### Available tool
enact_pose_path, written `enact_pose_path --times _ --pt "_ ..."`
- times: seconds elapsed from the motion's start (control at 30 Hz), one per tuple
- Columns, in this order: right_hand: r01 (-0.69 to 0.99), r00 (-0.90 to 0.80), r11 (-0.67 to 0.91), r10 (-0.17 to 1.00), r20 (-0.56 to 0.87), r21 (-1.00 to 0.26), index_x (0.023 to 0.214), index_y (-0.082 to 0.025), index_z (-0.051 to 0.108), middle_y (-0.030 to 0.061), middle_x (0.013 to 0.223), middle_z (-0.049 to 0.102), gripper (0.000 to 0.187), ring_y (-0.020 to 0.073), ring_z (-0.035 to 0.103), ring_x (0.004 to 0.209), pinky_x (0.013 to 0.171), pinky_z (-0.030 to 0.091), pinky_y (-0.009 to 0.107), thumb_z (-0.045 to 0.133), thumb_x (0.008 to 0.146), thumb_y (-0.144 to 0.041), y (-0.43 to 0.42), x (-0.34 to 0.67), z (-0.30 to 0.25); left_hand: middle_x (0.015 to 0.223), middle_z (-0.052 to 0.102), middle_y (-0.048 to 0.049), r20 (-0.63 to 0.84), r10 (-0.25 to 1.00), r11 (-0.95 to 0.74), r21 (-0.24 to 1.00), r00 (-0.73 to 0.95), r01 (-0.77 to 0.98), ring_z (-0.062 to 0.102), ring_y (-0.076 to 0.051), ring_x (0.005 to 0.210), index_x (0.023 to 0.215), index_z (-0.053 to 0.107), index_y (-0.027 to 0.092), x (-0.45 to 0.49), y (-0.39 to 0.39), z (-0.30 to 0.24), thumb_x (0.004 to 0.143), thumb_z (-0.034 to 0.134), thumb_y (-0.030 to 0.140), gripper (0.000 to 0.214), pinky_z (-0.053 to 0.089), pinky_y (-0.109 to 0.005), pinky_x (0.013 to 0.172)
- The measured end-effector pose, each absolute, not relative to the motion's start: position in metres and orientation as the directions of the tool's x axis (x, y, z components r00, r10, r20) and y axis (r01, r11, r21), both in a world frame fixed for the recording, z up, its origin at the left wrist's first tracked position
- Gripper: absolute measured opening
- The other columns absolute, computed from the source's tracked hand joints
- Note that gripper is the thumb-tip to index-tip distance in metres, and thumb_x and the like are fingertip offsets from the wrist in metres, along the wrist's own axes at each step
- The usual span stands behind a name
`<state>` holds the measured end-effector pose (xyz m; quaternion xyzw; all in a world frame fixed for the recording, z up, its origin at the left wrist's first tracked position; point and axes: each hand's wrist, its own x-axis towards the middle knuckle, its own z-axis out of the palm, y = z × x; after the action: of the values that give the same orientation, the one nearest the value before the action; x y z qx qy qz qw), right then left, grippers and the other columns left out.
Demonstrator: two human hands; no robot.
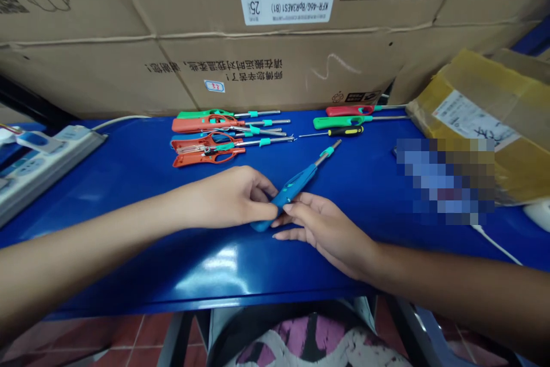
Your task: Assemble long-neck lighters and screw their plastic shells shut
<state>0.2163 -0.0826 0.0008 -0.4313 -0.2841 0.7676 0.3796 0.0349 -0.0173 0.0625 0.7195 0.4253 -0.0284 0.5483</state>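
Observation:
A blue long-nosed gas lighter point(296, 184) slants up to the right in front of me, its metal tube and teal collar pointing away. My left hand point(240, 198) grips its handle end, thumb and fingers closed around it. On the other side, my right hand point(320, 224) pinches the handle near its middle with thumb and fingertips. Beyond the hands, a row of lighters lies on the blue table; one orange lighter point(206, 143) is opened up with its inner parts showing, and an orange half shell point(208, 157) rests nearest me.
A yellow-black screwdriver point(346, 131) lies below a green lighter point(337, 122) and a red lighter point(350, 110). At left is a white power strip point(47, 155). A taped carton point(481, 121) and a blurred-out object point(444, 181) stand right. A large cardboard box point(129, 81) walls the back.

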Motion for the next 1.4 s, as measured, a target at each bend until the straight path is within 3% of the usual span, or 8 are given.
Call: enact_pose_path --times 0.13,0.33,0.77,1.0,1.2,1.4 --pt "-0.353 -0.343 -0.540 0.835 -0.431 -0.764 0.090 -0.015 0.067 0.0039 0.089 0.071 0.012 0.0140 0.071 0.086 0.079 0.061 0.028 0.070 0.089 -0.027 -0.083 0.217 -0.001 0.068 0.069 0.0011 -0.543 0.541 -0.040 0.746 0.643 0.664 0.058 -0.013 0.060 0.088 0.075 0.017 0.038 -0.012 0.068 0.079 0.061 0.026 0.020 0.038 -0.020 0.053" --pt "-0.352 -0.352 -0.531 0.838 -0.416 -0.771 0.084 -0.016 0.065 0.0042 0.089 0.074 0.018 0.0165 0.074 0.088 0.083 0.060 0.033 0.073 0.087 -0.032 -0.085 0.217 -0.001 0.061 0.063 0.0030 -0.601 0.526 0.035 0.722 0.602 0.691 0.056 -0.011 0.055 0.091 0.075 0.018 0.042 -0.009 0.072 0.075 0.061 0.025 0.023 0.039 -0.018 0.051" --pt "-0.420 -0.367 -0.540 0.836 -0.408 -0.729 0.082 -0.017 0.063 0.0014 0.086 0.074 0.022 0.0169 0.075 0.091 0.099 0.058 0.040 0.080 0.082 -0.032 -0.086 0.219 -0.005 0.059 0.064 0.0030 -0.603 0.499 -0.210 0.613 0.622 0.762 0.053 -0.012 0.051 0.080 0.068 0.019 0.049 -0.001 0.077 0.076 0.060 0.029 0.014 0.032 -0.021 0.044" --pt "-0.419 -0.376 -0.547 0.831 -0.410 -0.725 0.083 -0.017 0.063 0.0029 0.092 0.075 0.021 0.0169 0.074 0.094 0.101 0.057 0.041 0.078 0.083 -0.031 -0.085 0.219 -0.004 0.061 0.065 0.0025 -0.624 0.488 -0.110 0.649 0.610 0.752 0.056 -0.012 0.054 0.090 0.072 0.017 0.049 0.001 0.073 0.077 0.059 0.029 0.023 0.039 -0.020 0.049" --pt "-0.418 -0.333 -0.547 0.835 -0.437 -0.726 0.074 -0.016 0.061 -0.0021 0.076 0.069 0.022 0.0133 0.072 0.083 0.093 0.061 0.036 0.080 0.078 -0.026 -0.085 0.217 0.000 0.061 0.066 0.0022 -0.564 0.540 -0.372 0.506 0.625 0.778 0.055 -0.013 0.054 0.085 0.070 0.018 0.054 -0.002 0.077 0.075 0.059 0.033 0.021 0.034 -0.022 0.045" --pt "-0.394 -0.318 -0.556 0.829 -0.459 -0.732 0.078 -0.016 0.058 -0.0033 0.074 0.066 0.011 0.0101 0.068 0.082 0.090 0.061 0.030 0.068 0.082 -0.014 -0.084 0.216 0.000 0.062 0.065 0.0002 -0.526 0.589 -0.515 0.341 0.614 0.786 0.054 -0.015 0.052 0.074 0.064 0.020 0.063 -0.009 0.083 0.073 0.060 0.037 0.018 0.036 -0.025 0.046"
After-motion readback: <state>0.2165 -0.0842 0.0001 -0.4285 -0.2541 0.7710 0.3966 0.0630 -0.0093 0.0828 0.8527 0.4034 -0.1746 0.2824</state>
